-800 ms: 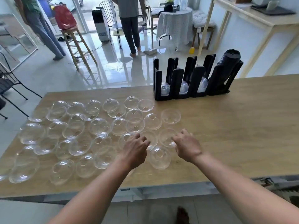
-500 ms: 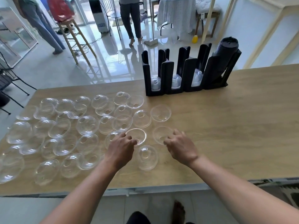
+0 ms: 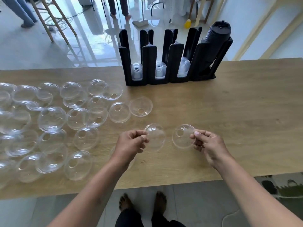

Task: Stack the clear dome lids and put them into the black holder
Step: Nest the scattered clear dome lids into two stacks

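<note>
Clear plastic: your left hand (image 3: 131, 143) is pinching one dome lid (image 3: 155, 136) by its rim, fingers curled, holding it above the wooden table (image 3: 229, 112). Your right hand (image 3: 208, 145) is pinching a second dome lid (image 3: 182, 136) the same way, just beside the first and apart from it. Both lids are hanging well in front of the black holder (image 3: 172, 63), whose three left slots are carrying short lid stacks. Loose lids (image 3: 52, 118) are lying left of the holder, nearer you.
</note>
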The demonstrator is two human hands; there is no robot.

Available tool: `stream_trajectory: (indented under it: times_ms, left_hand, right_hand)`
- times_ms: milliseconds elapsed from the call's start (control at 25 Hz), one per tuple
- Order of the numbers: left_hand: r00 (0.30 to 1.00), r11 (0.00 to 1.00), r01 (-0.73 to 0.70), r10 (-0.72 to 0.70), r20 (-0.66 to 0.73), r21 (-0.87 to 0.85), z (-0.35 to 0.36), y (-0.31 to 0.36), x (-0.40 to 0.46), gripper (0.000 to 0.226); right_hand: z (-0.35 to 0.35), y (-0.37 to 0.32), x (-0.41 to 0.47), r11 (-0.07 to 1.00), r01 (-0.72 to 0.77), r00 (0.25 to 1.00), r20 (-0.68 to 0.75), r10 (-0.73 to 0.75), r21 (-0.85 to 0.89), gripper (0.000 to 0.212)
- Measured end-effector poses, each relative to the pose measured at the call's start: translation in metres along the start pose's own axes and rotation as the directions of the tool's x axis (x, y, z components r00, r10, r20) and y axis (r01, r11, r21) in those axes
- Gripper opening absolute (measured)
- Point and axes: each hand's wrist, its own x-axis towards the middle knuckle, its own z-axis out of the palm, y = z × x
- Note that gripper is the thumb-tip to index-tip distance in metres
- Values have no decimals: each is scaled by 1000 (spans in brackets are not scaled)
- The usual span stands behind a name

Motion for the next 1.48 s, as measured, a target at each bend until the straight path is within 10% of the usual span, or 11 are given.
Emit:
stream_trajectory:
  times_ms: [280, 400, 480, 680, 800, 1000, 1160, 1360, 1480]
  left_hand:
    - [993, 948, 56, -20, -117, 313, 8, -6, 31, 21]
    - [949, 696, -94, 279, -148, 712, 2, -12, 29, 39]
    - [890, 517, -320, 452, 64, 793, 4, -19, 22, 54]
    - [862, 160, -402, 399, 314, 901, 26, -34, 25, 76]
    - [861, 238, -409, 420, 286, 881, 20, -34, 21, 83]
    - [877, 367, -317, 464, 123, 875, -42, -52, -7, 86]
    - [965, 297, -200, 224, 136, 934, -64, -69, -21, 110]
    - [953, 363, -217, 279, 116, 906, -58, -74, -21, 100]
    - [956, 496, -208, 287, 68, 843, -60, -69, -26, 98]
  right_hand:
    - [-7, 11, 14, 810, 222, 960, -26, -280, -543, 25]
    - [-4, 14, 4, 528, 407, 881, 168, -443, -745, 49]
    - [2, 20, -1, 316, 473, 831, 297, -470, -822, 57]
    - [12, 29, -6, 131, 470, 803, 361, -473, -873, 67]
    - [14, 24, -9, 96, 469, 794, 371, -482, -878, 74]
    - [51, -6, -4, -5, 667, 575, 518, -633, -745, 65]
    - [122, -30, 18, -150, 736, 488, 671, -558, -660, 42]
    - [169, -37, 47, -427, 676, 472, 798, -374, -601, 29]
    - [160, -41, 44, -319, 736, 426, 775, -468, -597, 23]
